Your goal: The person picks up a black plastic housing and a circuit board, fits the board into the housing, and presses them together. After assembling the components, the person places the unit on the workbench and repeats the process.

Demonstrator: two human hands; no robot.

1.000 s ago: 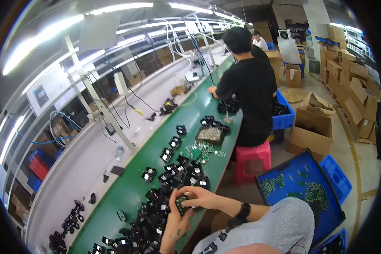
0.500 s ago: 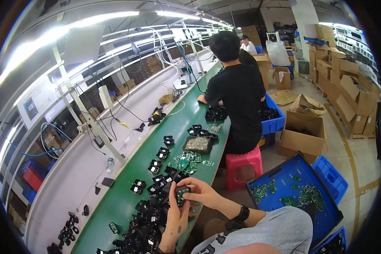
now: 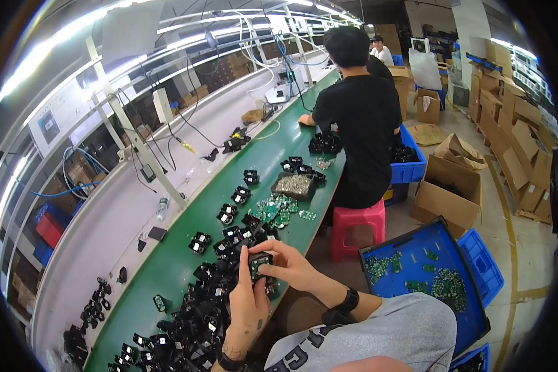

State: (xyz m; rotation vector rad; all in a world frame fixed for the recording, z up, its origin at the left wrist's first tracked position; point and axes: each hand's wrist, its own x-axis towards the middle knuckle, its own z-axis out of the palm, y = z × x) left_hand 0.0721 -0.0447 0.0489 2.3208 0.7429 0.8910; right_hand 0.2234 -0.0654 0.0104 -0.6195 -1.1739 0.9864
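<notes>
Between my two hands is a small black plastic housing with a green circuit board in it. My left hand is closed along its left side, fingers pointing up. My right hand grips the other side, its thumb pressed on the board. Below and left of my hands, a large heap of black housings covers the near part of the green table. Several loose green circuit boards lie just beyond my hands. A lone board piece sits left of the heap.
A block-shaped tray of small metal parts stands past the boards. A co-worker in black sits farther along on a pink stool. To my right are a blue tray with circuit boards and a cardboard box.
The view has shifted slightly, so the scene sits a little differently in the picture. Both hands still hold the housing, now a little lower and farther left in view.
</notes>
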